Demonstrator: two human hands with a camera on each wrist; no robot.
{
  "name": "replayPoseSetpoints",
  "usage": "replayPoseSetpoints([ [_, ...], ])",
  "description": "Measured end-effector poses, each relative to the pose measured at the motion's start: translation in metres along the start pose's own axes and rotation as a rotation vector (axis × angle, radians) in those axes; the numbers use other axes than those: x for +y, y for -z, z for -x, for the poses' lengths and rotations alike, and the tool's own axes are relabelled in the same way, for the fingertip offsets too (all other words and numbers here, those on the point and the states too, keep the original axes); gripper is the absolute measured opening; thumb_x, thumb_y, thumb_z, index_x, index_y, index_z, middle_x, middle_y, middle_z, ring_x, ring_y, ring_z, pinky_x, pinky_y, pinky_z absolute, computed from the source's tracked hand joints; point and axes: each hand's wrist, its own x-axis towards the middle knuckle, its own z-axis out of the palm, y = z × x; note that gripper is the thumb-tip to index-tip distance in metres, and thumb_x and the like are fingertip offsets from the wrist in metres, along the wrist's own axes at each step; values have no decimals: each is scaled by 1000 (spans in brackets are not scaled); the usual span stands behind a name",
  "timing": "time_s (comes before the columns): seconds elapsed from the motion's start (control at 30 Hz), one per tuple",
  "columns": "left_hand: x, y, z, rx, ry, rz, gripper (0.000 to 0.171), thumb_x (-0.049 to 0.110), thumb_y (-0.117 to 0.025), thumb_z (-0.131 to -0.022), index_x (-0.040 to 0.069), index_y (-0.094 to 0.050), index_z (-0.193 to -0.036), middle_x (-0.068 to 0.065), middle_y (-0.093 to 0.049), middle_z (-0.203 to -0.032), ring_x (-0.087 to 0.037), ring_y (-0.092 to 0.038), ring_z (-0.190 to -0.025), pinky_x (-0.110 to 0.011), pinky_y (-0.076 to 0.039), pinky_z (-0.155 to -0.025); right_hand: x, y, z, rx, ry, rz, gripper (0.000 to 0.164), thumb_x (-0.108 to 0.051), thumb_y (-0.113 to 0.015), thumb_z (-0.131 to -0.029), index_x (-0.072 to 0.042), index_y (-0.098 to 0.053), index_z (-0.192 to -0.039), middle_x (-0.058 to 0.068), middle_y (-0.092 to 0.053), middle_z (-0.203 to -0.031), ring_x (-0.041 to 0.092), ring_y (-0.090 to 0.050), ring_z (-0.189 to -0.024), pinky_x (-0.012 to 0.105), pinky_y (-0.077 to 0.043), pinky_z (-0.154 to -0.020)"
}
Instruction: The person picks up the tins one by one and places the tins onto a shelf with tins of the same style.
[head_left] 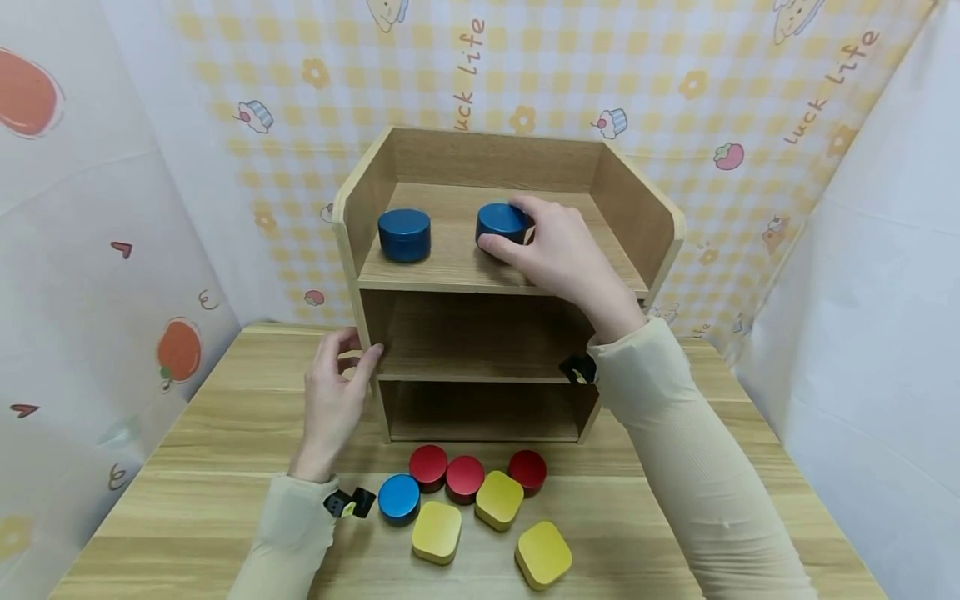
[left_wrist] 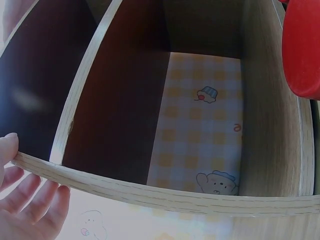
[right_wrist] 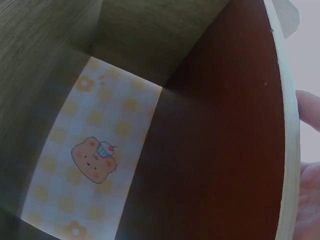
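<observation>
A small wooden shelf unit [head_left: 487, 375] with a walled top and lower compartments stands on the table. On its top shelf, my right hand [head_left: 562, 250] holds a round blue tin [head_left: 501, 221] between thumb and fingers. Another blue tin [head_left: 405, 237] sits to the left on the same shelf. My left hand [head_left: 335, 400] grips the unit's left side panel, the thumb at its front edge and the fingers outside. In the left wrist view, the left hand's fingers [left_wrist: 42, 200] lie along that panel's edge. The right wrist view shows part of the right hand [right_wrist: 307, 210] behind a shelf board.
Before the unit lie a blue tin [head_left: 399, 498], several red round tins [head_left: 428, 467] and several yellow rounded-square tins [head_left: 437, 532], loosely grouped on the wooden table [head_left: 202, 467]. A patterned cloth [head_left: 420, 75] hangs behind, with white sheets at both sides.
</observation>
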Motion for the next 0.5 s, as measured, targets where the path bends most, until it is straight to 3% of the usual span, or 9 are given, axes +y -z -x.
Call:
replayPoseSetpoints([
  [0.17, 1, 0, 0, 6, 5, 2, 26, -6, -66, -90, -11, -56, -113, -24, -58, -105, -21, -54, -94, -15, -46, -77, -1, -3, -1, -20, -7, 4, 63, -51, -66, -89, -11, -54, -136, 7, -64, -113, 20, -57, -83, 34, -47, -77],
  [0.5, -2, -2, 0, 17, 4, 17, 24, -4, -65, -91, -9, -57, -113, -21, -59, -105, -19, -54, -95, -18, -46, -77, -6, -4, -3, -43, -31, 54, 70, -52, -64, -89, -7, -50, -141, 13, -61, -126, 25, -57, -107, 39, -46, -94],
])
